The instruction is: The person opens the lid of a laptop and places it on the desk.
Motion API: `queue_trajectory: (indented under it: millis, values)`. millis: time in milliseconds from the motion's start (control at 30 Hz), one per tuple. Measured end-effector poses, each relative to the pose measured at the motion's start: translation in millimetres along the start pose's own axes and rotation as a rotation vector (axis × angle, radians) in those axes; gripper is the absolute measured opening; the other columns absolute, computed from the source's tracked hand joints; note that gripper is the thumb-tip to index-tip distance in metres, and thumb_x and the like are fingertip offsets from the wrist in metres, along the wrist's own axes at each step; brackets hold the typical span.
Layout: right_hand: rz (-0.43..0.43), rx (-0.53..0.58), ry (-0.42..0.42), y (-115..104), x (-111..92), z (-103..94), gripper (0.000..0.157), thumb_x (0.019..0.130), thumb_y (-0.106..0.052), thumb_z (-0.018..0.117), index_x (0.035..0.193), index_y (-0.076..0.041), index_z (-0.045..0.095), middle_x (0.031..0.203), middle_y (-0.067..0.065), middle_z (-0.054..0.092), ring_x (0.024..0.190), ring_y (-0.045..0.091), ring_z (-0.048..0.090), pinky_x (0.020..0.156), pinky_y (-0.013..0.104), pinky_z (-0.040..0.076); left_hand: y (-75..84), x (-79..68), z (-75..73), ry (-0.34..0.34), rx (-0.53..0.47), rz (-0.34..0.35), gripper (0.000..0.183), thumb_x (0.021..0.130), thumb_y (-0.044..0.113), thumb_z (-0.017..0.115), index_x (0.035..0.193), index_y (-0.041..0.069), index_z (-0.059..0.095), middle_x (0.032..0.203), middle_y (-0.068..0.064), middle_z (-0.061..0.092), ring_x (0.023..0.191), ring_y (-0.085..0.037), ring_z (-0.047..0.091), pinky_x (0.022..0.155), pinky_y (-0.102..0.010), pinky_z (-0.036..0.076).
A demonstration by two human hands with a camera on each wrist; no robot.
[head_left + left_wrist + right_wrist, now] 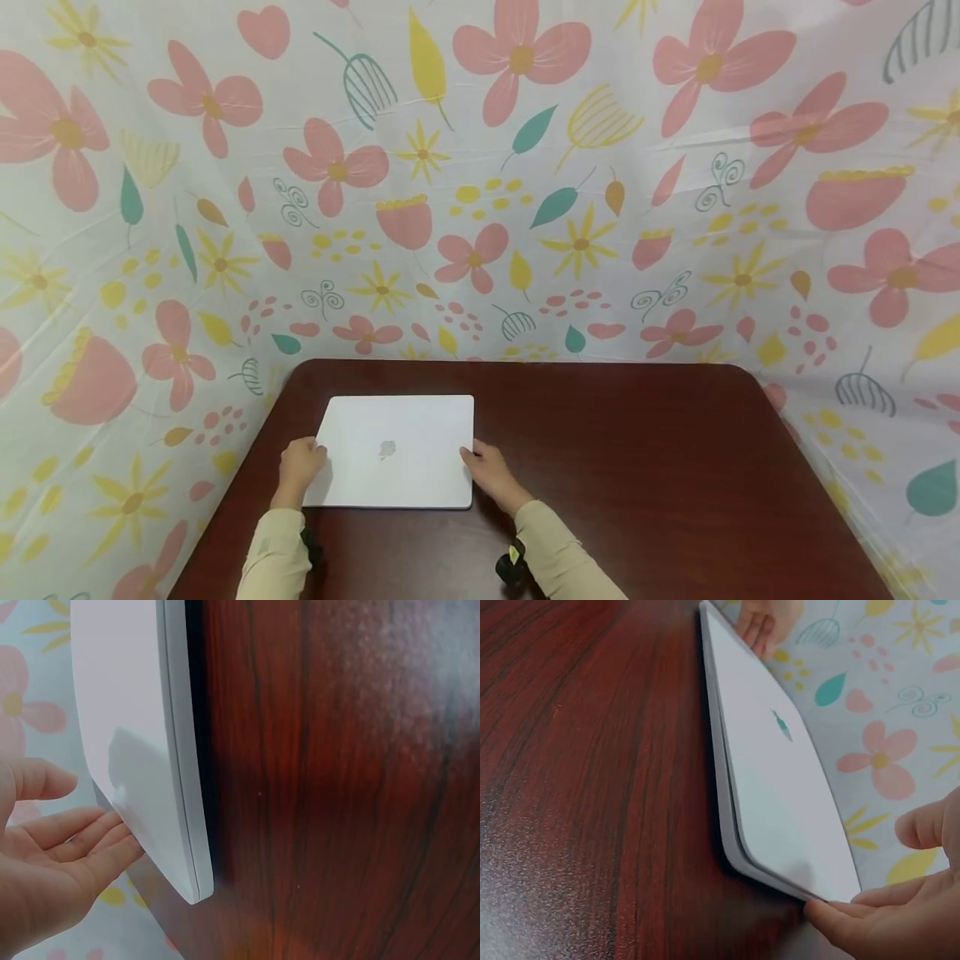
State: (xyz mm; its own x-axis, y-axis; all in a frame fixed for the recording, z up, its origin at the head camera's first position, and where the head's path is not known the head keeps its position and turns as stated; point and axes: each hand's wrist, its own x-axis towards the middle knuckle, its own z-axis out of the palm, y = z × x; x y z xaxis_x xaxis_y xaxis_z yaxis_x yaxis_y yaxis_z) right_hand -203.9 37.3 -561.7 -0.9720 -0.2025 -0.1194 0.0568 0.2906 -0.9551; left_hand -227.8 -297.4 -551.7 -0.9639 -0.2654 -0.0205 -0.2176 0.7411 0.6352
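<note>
A closed silver laptop (420, 475) with an apple-shaped logo lies on the left part of the dark reddish-brown table. At its left side is my left hand (300, 462); in the left wrist view the nearly straight fingers (90, 840) meet the laptop's side edge, while the thumb is raised apart from the lid. My right hand (491, 471) is at the opposite side. Its fingertips (829, 915) touch the edge near a corner in the right wrist view, and that thumb also stands off the lid. The undersides of the fingertips are hidden by the laptop.
The wood-grain table (637, 467) extends far to the right of the laptop. Behind it and on both sides hangs a white cloth (480, 167) printed with flowers and leaves. A small black device (512, 567) sits at the right wrist.
</note>
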Motion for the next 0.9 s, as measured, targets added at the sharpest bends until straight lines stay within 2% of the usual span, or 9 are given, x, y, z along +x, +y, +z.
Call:
queue_trajectory:
  millis: [200,400,567,733,900]
  values:
    - [0.029,0.003,0.059,-0.1,0.1,-5.6,0.048,0.100,-0.017,0.048,0.135,0.016,0.043,0.136,0.036,0.044,0.129,0.046,0.040,0.099,0.056,0.040,0.4,2.7,9.3,-0.014,-0.013,0.004,0.032,0.087,0.006,0.048,0.062,0.012,0.028,0.057,0.002,0.022,0.054,-0.012,0.021,0.048,-0.028,0.023]
    - [0.084,0.003,0.107,1.3,0.6,-12.2,0.052,0.100,-0.016,0.048,0.135,0.021,0.037,0.137,0.039,0.040,0.131,0.048,0.036,0.103,0.056,0.036,5.6,1.1,15.9,-0.032,-0.034,0.010,0.034,0.086,0.004,0.049,0.061,0.012,0.028,0.056,0.002,0.022,0.052,-0.013,0.021,0.047,-0.027,0.023]
    - [0.115,-0.034,0.161,1.3,0.6,-20.0,0.052,0.099,-0.015,0.049,0.133,0.022,0.038,0.135,0.040,0.041,0.129,0.049,0.038,0.102,0.055,0.038,11.9,-0.7,23.8,-0.051,-0.046,0.031,0.035,0.084,0.003,0.049,0.058,0.013,0.028,0.053,0.003,0.023,0.050,-0.011,0.021,0.045,-0.026,0.023]
    - [0.148,-0.067,0.203,1.5,0.5,-30.4,0.052,0.098,-0.015,0.049,0.132,0.023,0.039,0.132,0.040,0.044,0.127,0.049,0.041,0.100,0.054,0.040,20.9,-5.6,32.5,-0.049,-0.075,0.068,0.033,0.082,0.001,0.048,0.058,0.013,0.029,0.053,0.003,0.025,0.050,-0.011,0.023,0.045,-0.026,0.024]
    - [0.189,-0.075,0.229,1.8,-1.2,-41.8,0.051,0.097,-0.014,0.047,0.131,0.024,0.039,0.132,0.040,0.044,0.126,0.049,0.043,0.100,0.053,0.041,29.6,-10.9,40.5,-0.044,-0.077,0.134,0.032,0.080,0.000,0.049,0.058,0.013,0.030,0.053,0.003,0.027,0.050,-0.011,0.024,0.045,-0.026,0.024]
